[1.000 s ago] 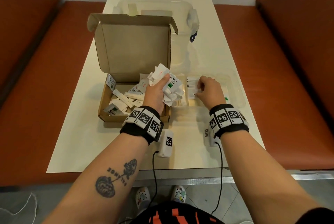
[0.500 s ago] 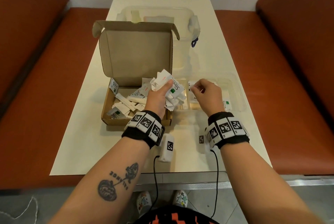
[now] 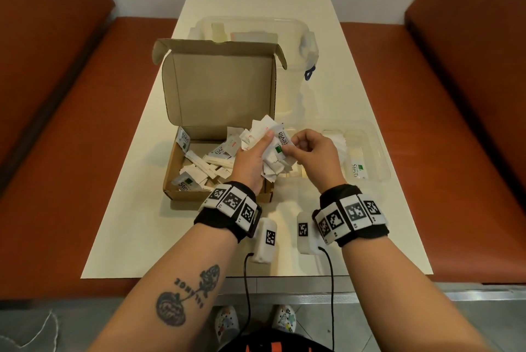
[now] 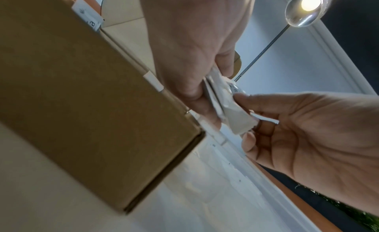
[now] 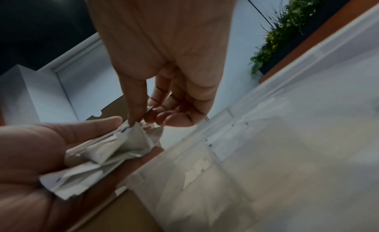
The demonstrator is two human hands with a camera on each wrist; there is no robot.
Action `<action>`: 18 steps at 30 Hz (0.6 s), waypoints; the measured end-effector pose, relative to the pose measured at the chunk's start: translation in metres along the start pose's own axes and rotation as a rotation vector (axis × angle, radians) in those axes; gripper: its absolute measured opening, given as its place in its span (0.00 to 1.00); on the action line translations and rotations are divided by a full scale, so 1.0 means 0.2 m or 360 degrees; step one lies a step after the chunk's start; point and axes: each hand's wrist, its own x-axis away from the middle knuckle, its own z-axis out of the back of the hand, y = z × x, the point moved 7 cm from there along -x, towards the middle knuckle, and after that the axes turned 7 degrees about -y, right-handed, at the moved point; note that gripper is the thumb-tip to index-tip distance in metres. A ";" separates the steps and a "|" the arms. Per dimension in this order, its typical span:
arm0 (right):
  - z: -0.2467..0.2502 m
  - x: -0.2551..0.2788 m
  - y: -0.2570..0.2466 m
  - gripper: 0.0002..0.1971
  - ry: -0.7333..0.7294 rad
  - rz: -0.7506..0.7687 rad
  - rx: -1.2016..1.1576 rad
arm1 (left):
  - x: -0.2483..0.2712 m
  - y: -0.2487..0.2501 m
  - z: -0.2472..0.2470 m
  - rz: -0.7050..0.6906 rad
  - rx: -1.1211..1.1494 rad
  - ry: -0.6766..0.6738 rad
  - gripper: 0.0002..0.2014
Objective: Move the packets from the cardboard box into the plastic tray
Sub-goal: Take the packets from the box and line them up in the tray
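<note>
Two hands sorting sweetener packets between a cardboard box (image 3: 182, 181) and a plastic tray (image 3: 381, 152).

Left hand (image 3: 250, 161) clutches a loose bunch of packets (image 3: 270, 149); right hand (image 3: 316, 155) pinches one. Pulling it could spill others onto the bench (image 3: 136, 223).

Both hands (image 3: 284, 158) curled, fingertips meeting

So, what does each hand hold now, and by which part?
The left hand grips a bunch of packets around its middle. The right hand pinches the near edge of one packet in that bunch.
</note>
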 end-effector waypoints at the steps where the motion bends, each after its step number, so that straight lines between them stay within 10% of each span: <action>1: 0.01 0.00 0.00 0.09 0.0010 -0.0005 -0.0013 | 0.00 0.00 0.00 0.0010 0.0010 0.0006 0.20; 12: 0.14 0.00 0.04 0.10 0.0146 -0.0026 -0.0183 | -0.01 0.00 -0.03 -0.0011 -0.0054 0.0059 0.18; 18: 0.44 -0.02 0.10 0.29 0.0363 -0.0103 -0.0231 | -0.01 -0.03 -0.07 0.0000 -0.0111 -0.0015 0.06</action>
